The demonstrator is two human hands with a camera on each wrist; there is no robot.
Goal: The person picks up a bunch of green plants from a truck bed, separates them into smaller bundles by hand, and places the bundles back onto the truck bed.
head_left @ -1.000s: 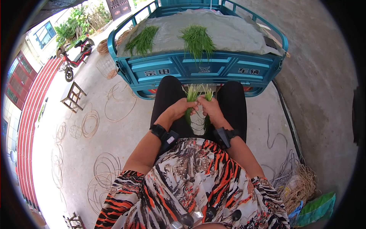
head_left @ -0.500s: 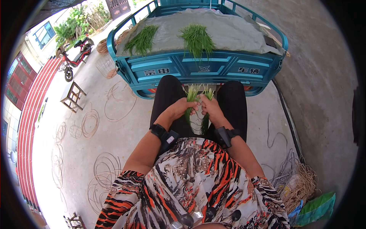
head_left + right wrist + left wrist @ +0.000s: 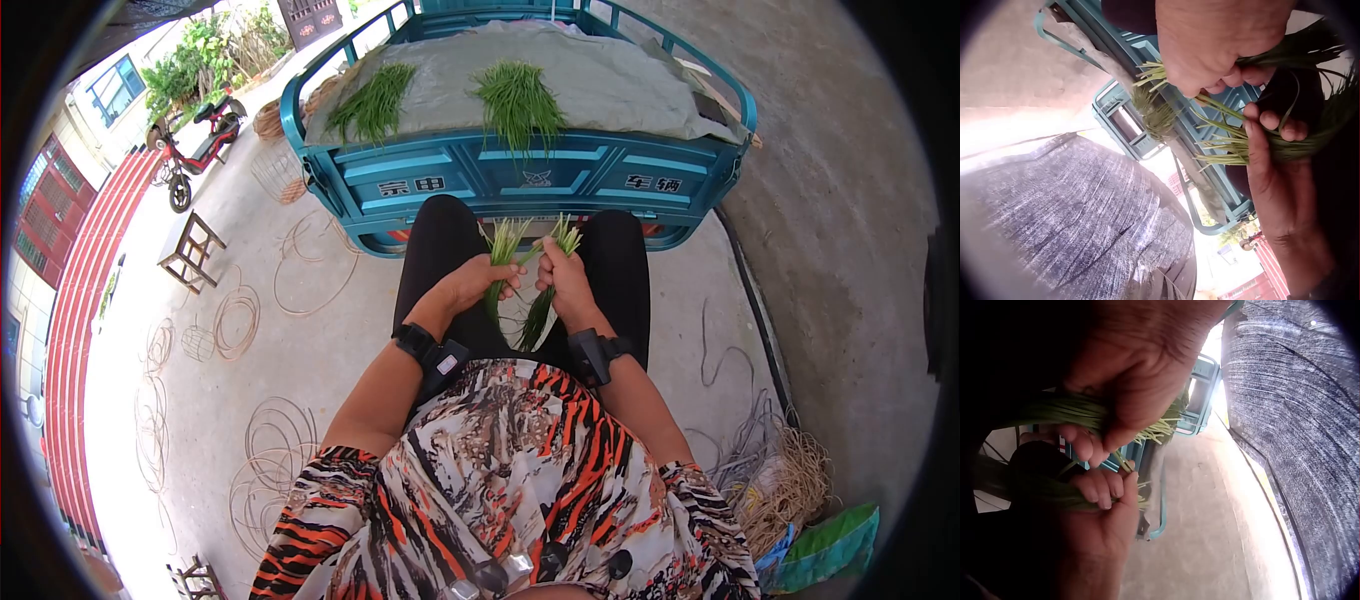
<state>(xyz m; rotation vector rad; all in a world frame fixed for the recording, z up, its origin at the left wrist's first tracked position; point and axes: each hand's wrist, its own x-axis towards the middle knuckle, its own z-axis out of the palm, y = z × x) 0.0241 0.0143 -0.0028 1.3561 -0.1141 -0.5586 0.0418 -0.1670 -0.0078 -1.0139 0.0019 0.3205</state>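
Between the knees, the left hand (image 3: 478, 284) grips a bunch of chives (image 3: 507, 238), pale stem ends up and dark green leaves hanging down. Beside it the right hand (image 3: 567, 284) holds a second, thinner bunch of chives (image 3: 568, 238). In the right wrist view a few stems (image 3: 1217, 106) slant from the left bunch to the fingertips of the right hand (image 3: 1222, 50). The left wrist view shows the left thumb lying across its bunch (image 3: 1066, 411). Two piles of chives, one left (image 3: 375, 103) and one centre (image 3: 518, 103), lie on the covered cart bed.
A blue cargo tricycle (image 3: 530, 180) stands just ahead, its bed covered by a grey sheet (image 3: 440, 80). Wire coils (image 3: 237, 325) and a small stool (image 3: 190, 252) are on the left floor. A twine heap (image 3: 795, 480) and green bag (image 3: 830, 548) lie at right.
The right hand has moved away to the right and slightly up with its bunch, widening the gap between the hands. The left hand has stayed nearly still, gripping its bunch.
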